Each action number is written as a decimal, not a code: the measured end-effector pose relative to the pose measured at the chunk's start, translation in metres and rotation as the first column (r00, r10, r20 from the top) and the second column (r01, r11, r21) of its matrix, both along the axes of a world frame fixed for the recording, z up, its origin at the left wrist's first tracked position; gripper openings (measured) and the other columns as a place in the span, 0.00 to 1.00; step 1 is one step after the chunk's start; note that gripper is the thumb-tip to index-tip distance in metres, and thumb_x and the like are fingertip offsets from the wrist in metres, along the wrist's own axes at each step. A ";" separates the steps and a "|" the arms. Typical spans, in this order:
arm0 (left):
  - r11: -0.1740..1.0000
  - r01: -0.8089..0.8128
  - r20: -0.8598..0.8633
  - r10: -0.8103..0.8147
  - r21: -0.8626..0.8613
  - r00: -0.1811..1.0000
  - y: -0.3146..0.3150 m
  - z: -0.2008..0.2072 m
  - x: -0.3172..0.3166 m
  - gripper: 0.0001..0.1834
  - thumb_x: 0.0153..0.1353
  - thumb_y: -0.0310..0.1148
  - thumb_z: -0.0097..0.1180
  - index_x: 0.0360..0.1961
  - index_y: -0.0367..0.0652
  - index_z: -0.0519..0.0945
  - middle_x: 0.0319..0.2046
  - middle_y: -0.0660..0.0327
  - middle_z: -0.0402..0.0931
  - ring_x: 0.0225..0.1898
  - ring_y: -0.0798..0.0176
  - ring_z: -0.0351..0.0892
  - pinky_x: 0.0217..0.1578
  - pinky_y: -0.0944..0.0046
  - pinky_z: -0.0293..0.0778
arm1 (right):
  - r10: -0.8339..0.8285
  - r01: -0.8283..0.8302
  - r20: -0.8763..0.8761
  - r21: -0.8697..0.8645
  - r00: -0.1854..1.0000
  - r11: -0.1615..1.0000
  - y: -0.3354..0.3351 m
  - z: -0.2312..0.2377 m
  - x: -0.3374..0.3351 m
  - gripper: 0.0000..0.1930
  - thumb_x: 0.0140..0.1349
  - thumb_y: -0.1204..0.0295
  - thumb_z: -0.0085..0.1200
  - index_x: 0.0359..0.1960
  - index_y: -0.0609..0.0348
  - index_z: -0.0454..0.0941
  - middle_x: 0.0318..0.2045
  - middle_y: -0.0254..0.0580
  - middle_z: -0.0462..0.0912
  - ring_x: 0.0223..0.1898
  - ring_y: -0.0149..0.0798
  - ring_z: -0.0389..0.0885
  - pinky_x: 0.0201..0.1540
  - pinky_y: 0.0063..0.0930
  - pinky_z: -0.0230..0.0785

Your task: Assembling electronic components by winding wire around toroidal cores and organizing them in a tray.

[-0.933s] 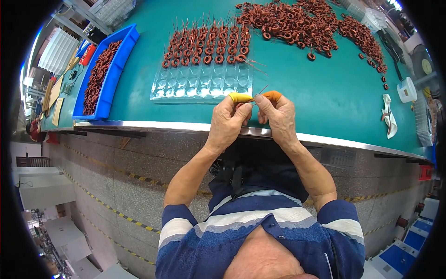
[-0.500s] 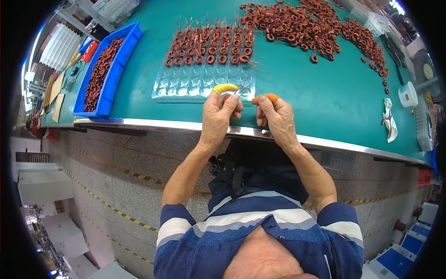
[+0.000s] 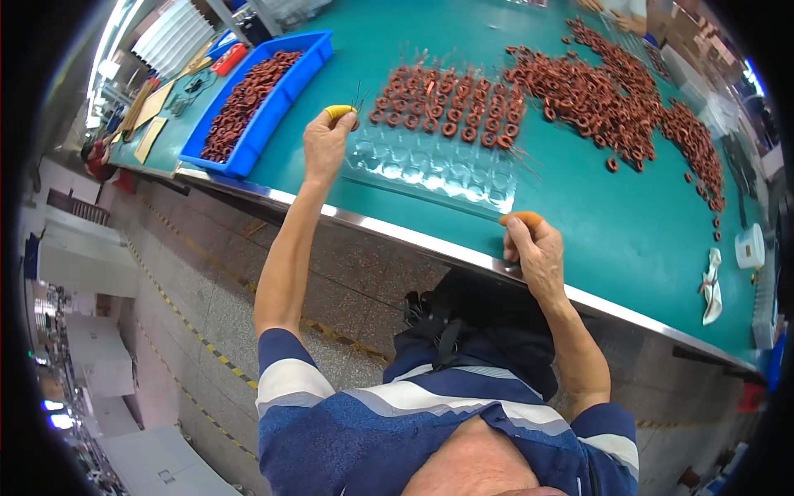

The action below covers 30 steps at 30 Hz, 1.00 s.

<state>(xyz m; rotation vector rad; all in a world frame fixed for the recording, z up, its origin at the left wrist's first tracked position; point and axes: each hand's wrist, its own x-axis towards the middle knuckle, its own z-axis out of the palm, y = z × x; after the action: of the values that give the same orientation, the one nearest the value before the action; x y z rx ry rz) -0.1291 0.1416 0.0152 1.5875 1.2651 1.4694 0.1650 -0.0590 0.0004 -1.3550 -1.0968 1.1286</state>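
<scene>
My left hand (image 3: 325, 149), a yellow cover on its index finger, pinches a small red-brown ring coil (image 3: 355, 126) with thin wire leads sticking up. It is at the left side of a clear plastic tray (image 3: 418, 175). In the tray's far rows stand several ring coils (image 3: 449, 129) with their wires pointing up; the near rows of pockets hold no coils. At the tray's near right corner, my right hand (image 3: 539, 258) is closed over the table edge, thumb against the orange-covered index finger. Whatever may be between those fingers is hidden.
A blue bin (image 3: 241, 164) of ring coils stands left of the tray. A large loose pile of coils (image 3: 595, 103) spreads at the far right. Nearer on the right are a white tub (image 3: 749, 246) and a white cloth (image 3: 712, 289). Another person's hands (image 3: 628, 22) show at the far side.
My left hand has carried the coil leftward, from over the tray's near edge to its left side. My right hand stays closed near the table edge. The view has turned.
</scene>
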 end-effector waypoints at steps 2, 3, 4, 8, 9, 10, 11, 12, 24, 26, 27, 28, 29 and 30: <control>1.000 -0.010 -0.053 0.011 0.006 0.999 0.014 -0.003 -0.009 0.07 0.60 0.28 0.57 0.34 0.34 0.82 0.28 0.61 0.81 0.31 0.71 0.79 0.35 0.71 0.74 | 0.001 0.000 -0.013 0.028 1.000 1.000 0.000 -0.001 -0.001 0.13 0.67 0.65 0.51 0.38 0.65 0.80 0.22 0.31 0.76 0.21 0.22 0.73 0.25 0.16 0.67; 0.999 -0.035 -0.097 0.035 0.001 0.995 0.021 -0.006 -0.011 0.07 0.60 0.28 0.57 0.34 0.34 0.82 0.28 0.60 0.82 0.31 0.71 0.79 0.35 0.71 0.74 | 0.010 -0.009 -0.011 0.012 1.000 1.000 0.000 0.000 -0.002 0.13 0.67 0.64 0.52 0.38 0.64 0.80 0.22 0.31 0.76 0.21 0.22 0.73 0.25 0.16 0.67; 0.998 -0.062 -0.140 0.061 -0.003 0.988 0.027 -0.009 -0.013 0.07 0.59 0.28 0.57 0.34 0.34 0.82 0.28 0.59 0.82 0.31 0.70 0.79 0.35 0.71 0.74 | 0.020 -0.020 -0.011 0.018 1.000 1.000 0.001 0.000 -0.002 0.13 0.67 0.64 0.52 0.38 0.64 0.80 0.22 0.31 0.76 0.21 0.22 0.73 0.25 0.16 0.67; 0.978 -0.147 -0.295 0.184 0.146 0.937 0.042 -0.025 -0.016 0.08 0.56 0.31 0.59 0.34 0.37 0.83 0.30 0.56 0.80 0.31 0.64 0.79 0.34 0.65 0.73 | 0.041 -0.041 0.017 -0.009 0.999 0.999 0.000 -0.001 -0.004 0.13 0.67 0.64 0.52 0.38 0.64 0.80 0.22 0.31 0.76 0.22 0.22 0.73 0.25 0.16 0.67; 0.980 -0.138 -0.274 0.174 0.143 0.946 0.043 -0.029 -0.017 0.09 0.55 0.32 0.60 0.34 0.37 0.83 0.30 0.55 0.78 0.31 0.60 0.78 0.33 0.62 0.72 | 0.048 -0.048 0.012 -0.007 0.999 0.999 -0.001 -0.001 -0.006 0.13 0.67 0.64 0.52 0.38 0.64 0.80 0.22 0.31 0.76 0.21 0.22 0.73 0.25 0.16 0.67; 0.980 -0.139 -0.272 0.174 0.144 0.947 0.043 -0.028 -0.012 0.09 0.55 0.32 0.60 0.34 0.37 0.83 0.30 0.55 0.78 0.31 0.60 0.78 0.33 0.62 0.72 | 0.047 -0.047 0.009 -0.003 0.999 0.999 0.000 -0.001 -0.005 0.14 0.67 0.64 0.52 0.38 0.64 0.80 0.22 0.30 0.76 0.21 0.22 0.73 0.25 0.16 0.66; 0.988 -0.089 -0.312 0.124 0.126 0.942 0.041 -0.029 -0.008 0.09 0.55 0.32 0.61 0.34 0.38 0.83 0.30 0.55 0.79 0.31 0.60 0.78 0.34 0.62 0.72 | 0.046 -0.046 0.010 -0.003 0.999 0.999 0.000 -0.002 -0.004 0.14 0.67 0.64 0.52 0.38 0.64 0.80 0.22 0.30 0.76 0.21 0.22 0.73 0.25 0.16 0.66; 0.994 -0.038 -0.350 0.072 0.105 0.934 0.039 -0.029 -0.004 0.09 0.55 0.33 0.61 0.34 0.38 0.83 0.30 0.56 0.79 0.31 0.60 0.78 0.34 0.63 0.73 | 0.041 -0.041 0.017 0.003 0.999 0.999 -0.001 -0.003 -0.003 0.13 0.67 0.64 0.52 0.37 0.64 0.80 0.22 0.31 0.76 0.21 0.22 0.73 0.24 0.16 0.66; 0.981 0.035 -0.563 0.079 0.189 0.822 0.024 -0.025 -0.009 0.07 0.56 0.28 0.59 0.35 0.35 0.81 0.32 0.51 0.77 0.34 0.54 0.78 0.36 0.59 0.72 | 0.128 -0.128 0.014 -0.022 0.992 0.992 0.003 0.010 0.004 0.12 0.66 0.68 0.51 0.40 0.66 0.79 0.23 0.31 0.75 0.21 0.22 0.73 0.23 0.17 0.66; 0.991 0.019 -0.533 0.057 0.136 0.844 0.024 -0.025 -0.003 0.07 0.57 0.27 0.58 0.35 0.35 0.81 0.32 0.53 0.77 0.34 0.56 0.78 0.37 0.61 0.72 | 0.048 -0.067 0.217 0.080 0.975 0.995 0.005 0.021 0.022 0.11 0.66 0.69 0.51 0.40 0.66 0.79 0.24 0.32 0.76 0.23 0.24 0.74 0.25 0.17 0.66; 0.990 0.030 -0.528 0.047 0.136 0.848 0.026 -0.027 -0.001 0.07 0.57 0.27 0.58 0.35 0.35 0.81 0.32 0.53 0.77 0.34 0.56 0.78 0.37 0.61 0.72 | -0.001 -0.032 0.244 0.132 0.970 0.991 0.012 0.025 0.036 0.11 0.66 0.70 0.51 0.40 0.67 0.79 0.25 0.33 0.77 0.25 0.25 0.74 0.27 0.18 0.66; 0.989 0.032 -0.526 0.050 0.145 0.849 0.026 -0.029 -0.003 0.07 0.57 0.27 0.58 0.35 0.35 0.80 0.33 0.53 0.77 0.35 0.56 0.78 0.37 0.61 0.72 | -0.092 0.024 0.324 0.208 0.942 0.978 0.020 0.034 0.049 0.11 0.64 0.70 0.52 0.39 0.67 0.79 0.25 0.36 0.78 0.25 0.28 0.76 0.28 0.22 0.68; 0.987 0.038 -0.520 0.049 0.155 0.853 0.027 -0.030 -0.002 0.08 0.57 0.27 0.58 0.36 0.35 0.80 0.33 0.53 0.76 0.35 0.56 0.78 0.37 0.61 0.72 | -0.192 0.076 0.396 0.289 0.898 0.954 0.028 0.043 0.064 0.11 0.63 0.70 0.53 0.39 0.68 0.80 0.24 0.40 0.80 0.26 0.32 0.77 0.29 0.25 0.69; 0.987 0.039 -0.518 0.048 0.157 0.854 0.026 -0.030 -0.002 0.08 0.57 0.27 0.58 0.36 0.35 0.80 0.33 0.53 0.76 0.35 0.56 0.78 0.37 0.61 0.72 | -0.305 0.096 0.499 0.402 0.811 0.911 0.040 0.042 0.082 0.11 0.62 0.71 0.54 0.39 0.68 0.79 0.28 0.44 0.80 0.30 0.36 0.78 0.33 0.29 0.71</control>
<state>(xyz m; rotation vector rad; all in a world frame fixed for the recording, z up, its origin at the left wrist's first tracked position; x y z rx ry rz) -0.1308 0.1672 -0.0149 2.1973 1.4629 1.2023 0.2470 -0.0192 0.0421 -1.4936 -1.4446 0.3345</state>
